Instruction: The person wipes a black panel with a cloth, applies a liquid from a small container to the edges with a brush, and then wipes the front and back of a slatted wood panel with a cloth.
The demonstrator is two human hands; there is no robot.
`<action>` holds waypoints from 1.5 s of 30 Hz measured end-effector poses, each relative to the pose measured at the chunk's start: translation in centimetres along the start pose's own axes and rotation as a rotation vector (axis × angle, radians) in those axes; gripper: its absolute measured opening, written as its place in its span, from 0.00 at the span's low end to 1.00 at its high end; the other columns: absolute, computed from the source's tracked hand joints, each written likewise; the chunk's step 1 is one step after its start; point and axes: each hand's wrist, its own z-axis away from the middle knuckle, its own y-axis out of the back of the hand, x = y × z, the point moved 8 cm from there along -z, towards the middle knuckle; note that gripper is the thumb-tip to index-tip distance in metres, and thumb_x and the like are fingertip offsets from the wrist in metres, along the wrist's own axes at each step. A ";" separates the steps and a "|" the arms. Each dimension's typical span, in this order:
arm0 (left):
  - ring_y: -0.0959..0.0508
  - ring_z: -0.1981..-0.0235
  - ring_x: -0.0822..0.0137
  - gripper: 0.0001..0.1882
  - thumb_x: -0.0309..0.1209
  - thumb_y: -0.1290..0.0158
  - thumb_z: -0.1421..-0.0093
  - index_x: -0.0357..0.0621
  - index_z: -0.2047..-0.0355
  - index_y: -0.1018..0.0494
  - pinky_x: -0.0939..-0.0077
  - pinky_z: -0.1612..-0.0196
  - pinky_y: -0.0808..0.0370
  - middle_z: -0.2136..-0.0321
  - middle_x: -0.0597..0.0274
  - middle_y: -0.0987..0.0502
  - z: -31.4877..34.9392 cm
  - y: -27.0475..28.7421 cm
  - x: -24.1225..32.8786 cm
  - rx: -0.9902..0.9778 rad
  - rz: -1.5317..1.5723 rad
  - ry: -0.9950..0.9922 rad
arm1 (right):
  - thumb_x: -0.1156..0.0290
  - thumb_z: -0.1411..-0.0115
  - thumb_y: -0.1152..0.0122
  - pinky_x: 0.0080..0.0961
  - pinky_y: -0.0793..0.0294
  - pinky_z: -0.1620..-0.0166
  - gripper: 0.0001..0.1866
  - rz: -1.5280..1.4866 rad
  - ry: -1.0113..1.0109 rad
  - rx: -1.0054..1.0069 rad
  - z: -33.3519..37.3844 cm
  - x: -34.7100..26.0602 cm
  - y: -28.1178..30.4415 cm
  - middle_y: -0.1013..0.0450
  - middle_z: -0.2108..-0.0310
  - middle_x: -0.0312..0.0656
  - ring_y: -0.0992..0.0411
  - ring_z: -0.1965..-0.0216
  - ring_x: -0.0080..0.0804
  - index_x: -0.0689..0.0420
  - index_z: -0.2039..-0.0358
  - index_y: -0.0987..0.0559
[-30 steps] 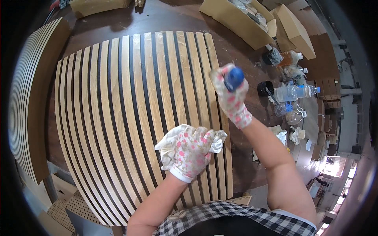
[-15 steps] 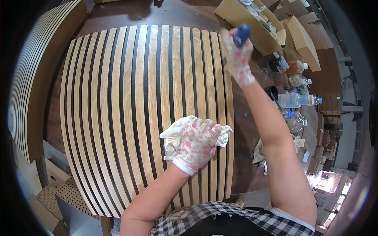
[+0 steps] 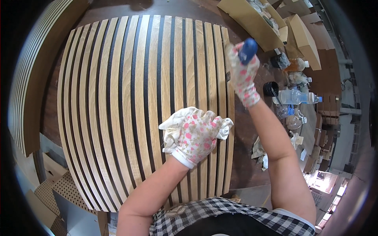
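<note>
A slatted wood panel (image 3: pixel 104 98), light slats over black backing, lies flat before me. My left hand (image 3: pixel 199 133), in a white flowered glove, is closed on a crumpled white cloth (image 3: pixel 173 124) and rests on the panel's right part. At the panel's right edge, my gloved right hand (image 3: pixel 242 72) grips a tool with a dark blue handle (image 3: pixel 248 51). The handle's end points up toward me. Fingers and blur mostly hide the tool's working end, so I cannot tell its kind.
A dark brown table (image 3: pixel 246 165) carries the panel. At the right stand a black cup (image 3: pixel 270 89), several plastic bottles (image 3: pixel 293 96) and an open cardboard box (image 3: pixel 256 25). More slatted panels (image 3: pixel 43 70) stand at the left. A perforated board (image 3: pixel 73 188) is at the lower left.
My right hand has come nearer to me along the panel's right edge with the blue-handled tool. My left hand stays on the cloth at nearly the same spot.
</note>
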 end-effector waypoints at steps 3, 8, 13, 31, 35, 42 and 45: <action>0.27 0.57 0.58 0.25 0.30 0.41 0.58 0.47 0.55 0.28 0.62 0.54 0.30 0.60 0.60 0.27 -0.2 0.3 0.4 0.015 -0.014 -0.022 | 0.73 0.44 0.37 0.15 0.30 0.71 0.07 0.272 -0.155 0.039 -3.7 0.2 0.2 0.29 0.75 0.28 0.31 0.76 0.15 0.56 0.66 0.25; 0.26 0.58 0.58 0.25 0.29 0.41 0.58 0.47 0.55 0.28 0.62 0.54 0.31 0.61 0.60 0.27 0.4 0.2 -0.5 0.036 -0.010 0.005 | 0.67 0.45 0.35 0.15 0.32 0.73 0.07 -0.301 -0.245 0.098 0.3 -0.4 0.0 0.30 0.79 0.28 0.31 0.77 0.16 0.54 0.72 0.24; 0.26 0.58 0.58 0.25 0.29 0.41 0.58 0.46 0.56 0.28 0.62 0.54 0.30 0.61 0.60 0.27 -0.2 0.2 0.7 0.028 -0.006 -0.032 | 0.65 0.44 0.36 0.22 0.36 0.78 0.10 0.018 -0.001 0.155 -4.6 -0.7 -0.1 0.33 0.83 0.27 0.36 0.83 0.17 0.54 0.77 0.26; 0.26 0.59 0.57 0.20 0.25 0.43 0.58 0.49 0.60 0.25 0.63 0.55 0.30 0.63 0.61 0.26 0.1 1.3 0.8 0.097 -0.012 0.059 | 0.77 0.44 0.39 0.16 0.31 0.78 0.08 -0.823 -0.446 0.201 4.7 -7.8 6.8 0.30 0.77 0.34 0.30 0.81 0.19 0.57 0.66 0.29; 0.26 0.59 0.57 0.20 0.26 0.42 0.58 0.49 0.60 0.25 0.63 0.55 0.30 0.62 0.61 0.26 0.0 1.4 1.0 0.102 -0.023 0.063 | 0.77 0.43 0.40 0.13 0.33 0.74 0.06 -0.670 -0.384 0.122 5.9 -5.0 5.3 0.29 0.72 0.32 0.30 0.76 0.17 0.56 0.67 0.28; 0.26 0.59 0.56 0.22 0.25 0.41 0.58 0.49 0.58 0.26 0.62 0.55 0.30 0.60 0.61 0.27 0.2 0.8 0.1 0.061 0.022 0.074 | 0.73 0.42 0.39 0.08 0.36 0.75 0.06 -0.741 -0.423 0.134 6.6 -2.8 4.1 0.32 0.75 0.28 0.35 0.78 0.12 0.57 0.68 0.28; 0.29 0.55 0.56 0.25 0.30 0.43 0.55 0.45 0.54 0.31 0.61 0.52 0.31 0.59 0.56 0.30 -0.2 0.5 0.9 -0.055 -0.017 0.009 | 0.75 0.44 0.37 0.10 0.37 0.74 0.07 -0.794 -0.433 0.150 4.2 0.2 3.8 0.33 0.75 0.26 0.36 0.77 0.11 0.55 0.73 0.28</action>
